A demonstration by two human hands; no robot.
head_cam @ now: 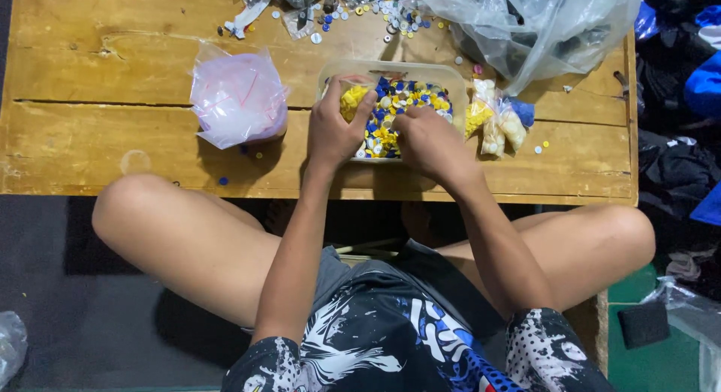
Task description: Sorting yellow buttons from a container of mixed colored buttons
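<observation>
Both hands in clear plastic tub [451, 75] of unsorted yellow, blue, white buttons [405, 99]: left hand [336, 125] grasps yellow handful, right hand [426, 140] clenched among them; sorting barely begun.

A low wooden tabletop [90, 76] carries a clear tub of buttons [443, 75], a pink bag bundle [237, 98], a big plastic bag [533, 24] and scattered loose buttons [353, 9].

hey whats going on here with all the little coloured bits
A person sits cross-legged at a low wooden table, both hands in a clear plastic tub of small yellow, blue and white buttons. The left hand pinches a small bag of yellow pieces; the right hand rests on the buttons. A pink-tinted bag sits left, small filled bags right.
</observation>
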